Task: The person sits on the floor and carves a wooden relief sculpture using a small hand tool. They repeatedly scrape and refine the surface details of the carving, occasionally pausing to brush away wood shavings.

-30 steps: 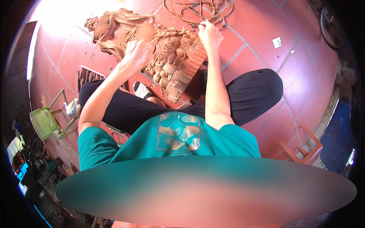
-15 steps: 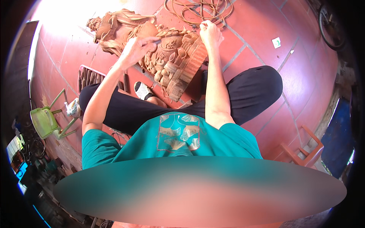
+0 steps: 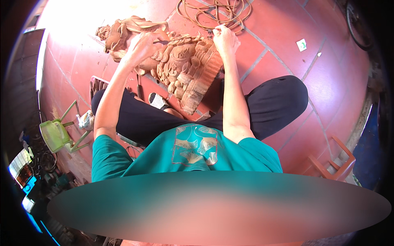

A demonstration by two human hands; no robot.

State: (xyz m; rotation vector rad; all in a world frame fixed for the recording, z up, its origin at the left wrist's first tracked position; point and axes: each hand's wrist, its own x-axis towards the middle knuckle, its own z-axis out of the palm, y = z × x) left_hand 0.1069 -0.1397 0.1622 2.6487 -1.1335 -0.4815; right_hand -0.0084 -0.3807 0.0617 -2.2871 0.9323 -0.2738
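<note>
A carved wooden statue (image 3: pixel 180 61) lies on its side on the tiled floor in front of me, its head end at the far left and its flat base at the right. My left hand (image 3: pixel 144 46) is over its middle, fingers bent and drawn together toward the thumb. Something small and dark shows at the fingertips, too small to name. Beside the far corner of the base, my right hand (image 3: pixel 225 41) is closed in a pinch. Whatever it may hold is hidden.
Coiled brown cable (image 3: pixel 217 12) lies beyond the base. Left of my crossed legs are a tray of dark-handled tools (image 3: pixel 97 85) and a green stool (image 3: pixel 55 135). A red chair (image 3: pixel 336 160) stands at the right, and a small white packet (image 3: pixel 301 45) lies on the tiles.
My left hand has shifted slightly left and up along the statue, its fingers more bent. The right hand stays by the base. The whole view has tilted a little.
</note>
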